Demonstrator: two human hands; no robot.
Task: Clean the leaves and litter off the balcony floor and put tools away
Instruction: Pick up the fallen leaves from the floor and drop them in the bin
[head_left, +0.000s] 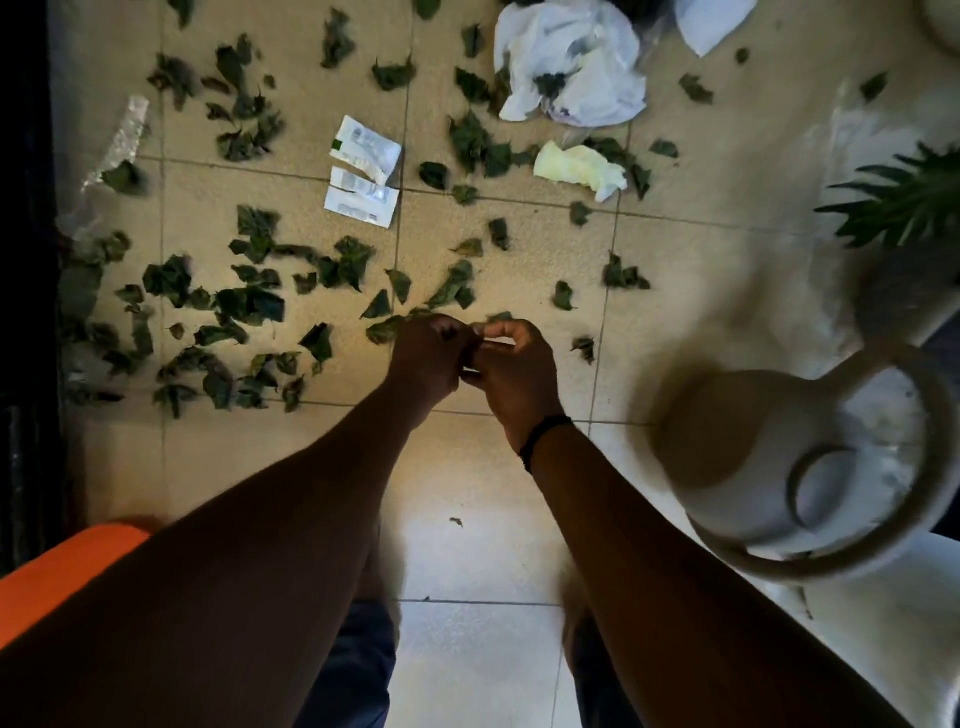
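Dozens of dark green torn leaves (249, 306) lay scattered over the beige tiled balcony floor (701, 260), so by my judgement the cleaning was hardly begun. Between them were white paper sachets (363, 171), a crumpled white plastic bag (571, 67), a pale yellow crumpled tissue (576, 166) and a clear plastic wrapper (122, 140) near the dark left edge. No broom or dustpan was visible, so nearly everything was left to do.

Both forearms reached forward and met over the floor. The left hand (426, 364) and the right hand (514, 374) touched each other, fingers curled inward. They seemed to pinch something small between them, but what it was I could not tell. A black band (543, 439) sat on the right wrist. A white round pot (800, 467) stood at the right.
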